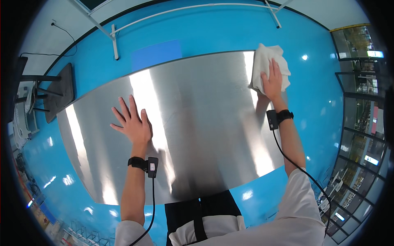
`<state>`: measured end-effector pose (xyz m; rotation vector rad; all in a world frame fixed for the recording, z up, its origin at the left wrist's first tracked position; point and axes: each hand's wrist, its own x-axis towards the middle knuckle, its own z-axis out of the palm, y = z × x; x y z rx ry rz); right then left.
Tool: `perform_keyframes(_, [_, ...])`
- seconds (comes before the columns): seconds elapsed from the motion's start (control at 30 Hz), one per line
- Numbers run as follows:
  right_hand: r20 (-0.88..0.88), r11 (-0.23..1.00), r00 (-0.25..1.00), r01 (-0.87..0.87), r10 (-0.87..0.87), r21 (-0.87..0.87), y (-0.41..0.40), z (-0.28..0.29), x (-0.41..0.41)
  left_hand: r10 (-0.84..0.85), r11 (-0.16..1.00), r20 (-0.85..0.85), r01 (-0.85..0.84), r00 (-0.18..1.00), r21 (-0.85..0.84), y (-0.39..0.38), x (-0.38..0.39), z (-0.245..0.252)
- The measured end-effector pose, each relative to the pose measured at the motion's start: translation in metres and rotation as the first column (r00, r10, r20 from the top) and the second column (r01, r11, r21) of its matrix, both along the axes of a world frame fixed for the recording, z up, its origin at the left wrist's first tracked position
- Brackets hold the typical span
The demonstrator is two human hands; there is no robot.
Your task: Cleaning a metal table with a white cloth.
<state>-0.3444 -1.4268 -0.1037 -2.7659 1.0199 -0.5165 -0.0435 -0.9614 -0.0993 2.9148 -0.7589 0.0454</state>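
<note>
A shiny metal-topped table [197, 92] spreads out before me, its surface streaked with bright reflections. My left hand [134, 123] rests palm down on the left half of the tabletop, fingers spread, holding nothing. At the far right corner, my right hand [272, 80] presses a white cloth [261, 61] against the metal. The cloth is bunched and hangs past the right edge of the table. The right fingers lie stretched out over the cloth. Each wrist wears a black strap with a small sensor box, the left box [152, 167] and the right box [272, 120].
A black cable [295, 164] runs from the right wrist box along the arm. A white metal frame [184, 10] stands on the blue floor [215, 33] beyond the table. Dark-topped furniture [60, 92] is at the left. Glazed panels [357, 101] line the right side.
</note>
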Motion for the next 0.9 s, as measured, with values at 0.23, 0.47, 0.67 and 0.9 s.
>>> perform_keyframes(0.23, [-0.042, 0.976, 0.979, 0.203, -0.201, 0.075, 0.148, 0.009, -0.104, 0.02, 0.999, -0.003, -0.02, 1.0, 0.038, 0.009, 0.003, 0.004])
perform_keyframes(0.47, [-0.167, 0.973, 0.983, 0.105, -0.071, 0.206, 0.177, 0.025, -0.164, 0.014, 0.999, -0.014, -0.014, 1.0, 0.045, 0.007, -0.003, 0.011])
perform_keyframes(0.67, [-0.053, 0.952, 0.951, 0.305, -0.305, 0.001, 0.099, -0.007, -0.088, 0.013, 1.0, -0.029, -0.012, 1.0, 0.012, -0.004, -0.005, 0.011])
perform_keyframes(0.9, [-0.051, 0.971, 0.981, -0.174, 0.185, 0.166, 0.284, 0.036, 0.094, 0.011, 1.0, 0.005, -0.011, 1.0, -0.018, -0.007, -0.006, 0.007])
